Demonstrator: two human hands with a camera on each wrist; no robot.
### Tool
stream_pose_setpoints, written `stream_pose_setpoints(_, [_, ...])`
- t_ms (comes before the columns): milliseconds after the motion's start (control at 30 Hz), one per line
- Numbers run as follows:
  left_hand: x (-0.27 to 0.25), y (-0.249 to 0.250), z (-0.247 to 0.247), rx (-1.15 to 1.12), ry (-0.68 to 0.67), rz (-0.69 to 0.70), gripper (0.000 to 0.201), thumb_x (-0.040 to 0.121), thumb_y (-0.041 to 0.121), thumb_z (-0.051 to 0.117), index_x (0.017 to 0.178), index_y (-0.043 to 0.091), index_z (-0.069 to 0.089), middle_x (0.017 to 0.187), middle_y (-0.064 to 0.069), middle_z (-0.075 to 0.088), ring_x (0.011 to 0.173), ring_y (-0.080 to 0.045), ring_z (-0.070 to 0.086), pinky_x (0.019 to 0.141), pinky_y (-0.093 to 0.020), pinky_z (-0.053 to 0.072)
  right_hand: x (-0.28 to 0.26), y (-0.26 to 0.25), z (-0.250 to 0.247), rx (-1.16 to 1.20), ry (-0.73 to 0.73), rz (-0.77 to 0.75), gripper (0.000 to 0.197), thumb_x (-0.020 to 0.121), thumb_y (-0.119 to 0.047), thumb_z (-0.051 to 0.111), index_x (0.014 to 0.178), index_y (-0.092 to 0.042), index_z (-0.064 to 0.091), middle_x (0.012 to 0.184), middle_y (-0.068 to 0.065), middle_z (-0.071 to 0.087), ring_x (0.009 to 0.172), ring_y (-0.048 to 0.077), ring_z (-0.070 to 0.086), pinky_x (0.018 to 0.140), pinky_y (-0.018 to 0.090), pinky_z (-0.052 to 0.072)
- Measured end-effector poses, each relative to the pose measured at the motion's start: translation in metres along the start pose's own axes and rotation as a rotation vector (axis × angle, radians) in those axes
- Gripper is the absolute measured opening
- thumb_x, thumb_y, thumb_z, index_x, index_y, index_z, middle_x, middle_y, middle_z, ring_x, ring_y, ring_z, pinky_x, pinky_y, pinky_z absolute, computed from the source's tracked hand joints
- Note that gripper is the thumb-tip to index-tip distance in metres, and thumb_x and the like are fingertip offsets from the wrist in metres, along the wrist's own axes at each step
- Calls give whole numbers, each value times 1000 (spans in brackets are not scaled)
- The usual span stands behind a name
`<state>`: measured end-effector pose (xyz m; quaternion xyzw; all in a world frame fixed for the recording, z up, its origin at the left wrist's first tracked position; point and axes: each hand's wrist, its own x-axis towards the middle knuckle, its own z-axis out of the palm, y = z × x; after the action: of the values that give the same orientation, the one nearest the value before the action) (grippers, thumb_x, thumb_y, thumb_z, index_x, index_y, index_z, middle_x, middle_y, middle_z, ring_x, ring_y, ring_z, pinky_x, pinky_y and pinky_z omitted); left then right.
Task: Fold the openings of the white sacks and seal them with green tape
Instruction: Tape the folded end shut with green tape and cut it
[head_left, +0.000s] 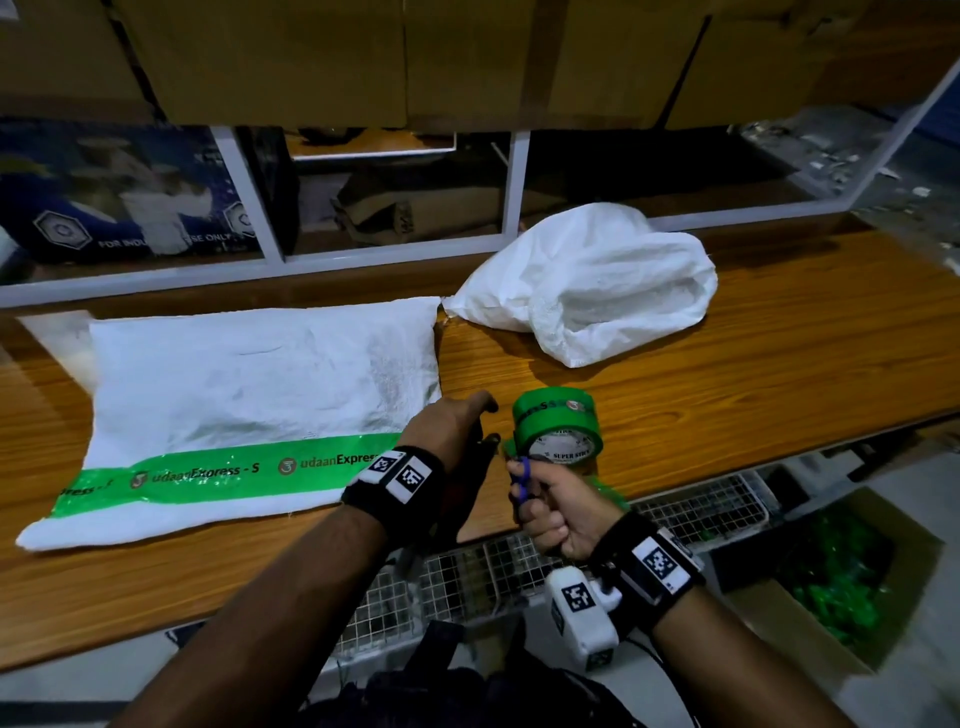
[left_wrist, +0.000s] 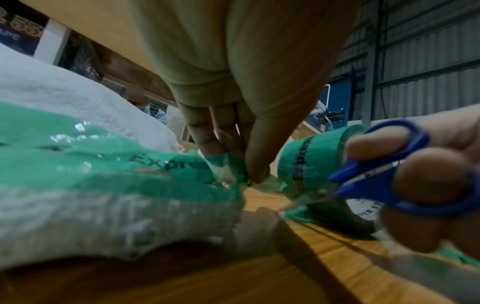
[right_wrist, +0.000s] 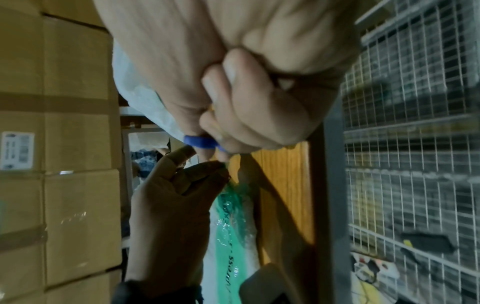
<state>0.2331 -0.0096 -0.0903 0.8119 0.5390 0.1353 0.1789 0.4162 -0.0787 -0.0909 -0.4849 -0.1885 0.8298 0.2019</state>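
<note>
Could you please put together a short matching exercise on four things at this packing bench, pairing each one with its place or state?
Things:
1. flat sack
2. crumpled sack
3. tape roll
4. scissors

Places or states:
A. gripped in the right hand
B. standing on the wooden table, right of the left hand
C. lying at the back, no tape on it
D. crossed by a green printed strip near its front edge

Pairs: 1-D, 2-C, 3-B, 4-A

Wooden table (head_left: 753, 395): flat white sack (head_left: 249, 379) with a green tape strip (head_left: 218, 470) left, crumpled white sack (head_left: 597, 286) behind, green tape roll (head_left: 558, 434) near front edge.
</note>
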Motion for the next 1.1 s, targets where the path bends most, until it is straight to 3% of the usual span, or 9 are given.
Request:
stream_pose_setpoints(133, [-9,-9,-5,-80,-3,28,46,87,36,74,126,22,55,91,-4,73,89,-28,68,75,-37,54,-24,13,3,-270,33,16,32,89,-43,60,70,-18,55,50,-5,34,33,5,22,31,15,18])
stream_pose_setpoints(333, [-31,-17,-15,-184,-34,47,59,84,23,78,136,22,51,115,-2,67,107,-17,61,90,-28,50,-106,5,-27,-880,117,-350,32,76,-50,80,69,-21,69,63,0,61,57,20,56,53,27,41])
stream_pose_setpoints(500, [-62,-30,-20,-80,137,-104,70,63,27,88,125,21,55,113,-4,56,108,-24,52,88,-37,47,-108,-42,-114,-944,1102,-487,25,66,-21,91,73,-16,67,69,5,69,69,26,64,62,30,45])
stream_pose_setpoints(667, [-88,-43,-13,-106,25,-215,58,64,27,89,113,13,62,113,-4,55,104,-25,52,87,-37,48,-79,-68,-132,-1378,1240,-164,11,87,-10,69,94,-13,76,84,18,69,79,32,64,74,42,57])
stream_pose_setpoints(767, [-93,-43,-12,-112,53,-169,39,70,23,82,104,7,72,111,-9,63,102,-28,60,88,-38,51,-88,-55,-88,-1333,1399,-576,25,83,-6,73,108,-11,73,95,18,69,83,35,64,75,41,57])
stream_pose_setpoints(833, [-97,-41,-11,-87,65,-153,30,73,24,75,94,3,73,106,-12,67,98,-31,62,83,-39,53,-81,-32,-32,-1235,1280,-1052,25,85,-5,69,109,-11,73,102,14,71,84,28,66,75,31,53])
stream_pose_setpoints(900, [-101,-40,-7,-30,69,-123,26,75,25,71,91,4,71,101,-11,67,95,-32,62,78,-40,54,-56,-15,26,-1179,919,-1224,20,88,-8,67,107,-13,73,103,6,71,84,16,63,73,22,51])
stream_pose_setpoints(1000, [-104,-39,-1,66,85,-71,17,78,20,63,91,10,67,94,-9,64,87,-35,58,75,-41,52,5,-7,77,-1321,573,-1050,28,91,-28,67,114,-12,67,110,7,66,101,22,60,85,35,52])
stream_pose_setpoints(1100, [-106,-37,4,104,84,-50,27,76,20,45,90,13,67,91,-7,63,83,-31,53,72,-41,51,48,-15,92,-1551,663,-789,31,90,-37,65,101,-8,63,107,14,64,107,32,56,82,38,47])
